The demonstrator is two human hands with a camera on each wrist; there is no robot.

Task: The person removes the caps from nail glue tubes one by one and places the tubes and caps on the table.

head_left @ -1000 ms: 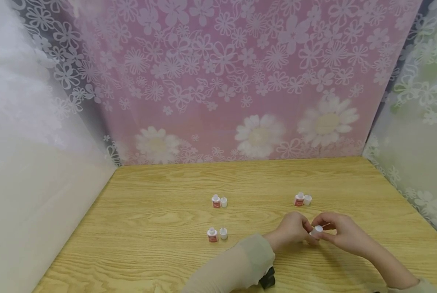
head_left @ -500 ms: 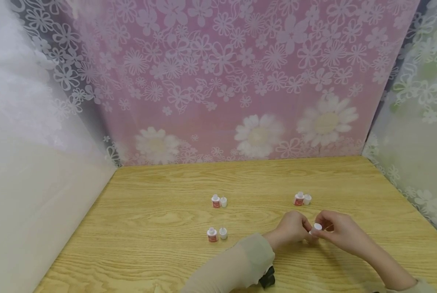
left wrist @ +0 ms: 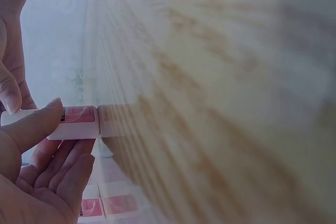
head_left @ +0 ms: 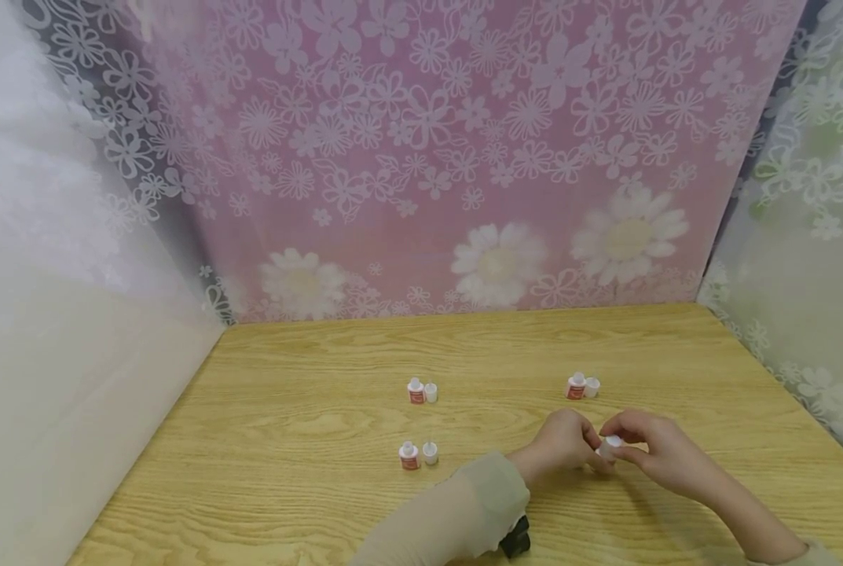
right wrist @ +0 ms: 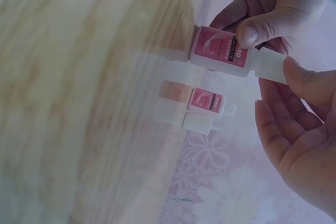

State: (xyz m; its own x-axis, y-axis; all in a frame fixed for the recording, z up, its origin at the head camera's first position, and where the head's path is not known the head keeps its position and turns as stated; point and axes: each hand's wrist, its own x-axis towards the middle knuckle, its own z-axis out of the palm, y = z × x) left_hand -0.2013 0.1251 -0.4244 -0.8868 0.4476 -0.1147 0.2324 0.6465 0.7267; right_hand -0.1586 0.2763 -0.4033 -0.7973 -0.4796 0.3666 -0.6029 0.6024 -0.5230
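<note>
At the table's right side, my left hand (head_left: 564, 440) grips a small white bottle with a pink label (right wrist: 218, 51) that appears to read nail glue. Its thumb presses the label side, and the bottle's base is right at the wood. My right hand (head_left: 665, 454) pinches the white cap (right wrist: 270, 65) between thumb and fingers, over the bottle's neck. In the left wrist view, the bottle (left wrist: 79, 123) lies between left thumb and fingers, its upper end partly hidden by the hands. Just beyond the hands stands another uncapped bottle (head_left: 576, 387), its white cap (head_left: 591, 387) beside it.
To the left, two more uncapped bottles stand on the wood-grain table (head_left: 287, 456): a back bottle (head_left: 416, 392) with its cap (head_left: 431, 392), and a front bottle (head_left: 409, 457) with its cap (head_left: 430, 453). A pink floral curtain (head_left: 393, 157) rises behind the table.
The right hand's fingers came slightly away from the cap's far side half a second ago and are back around it now. The left hand keeps its place on the bottle.
</note>
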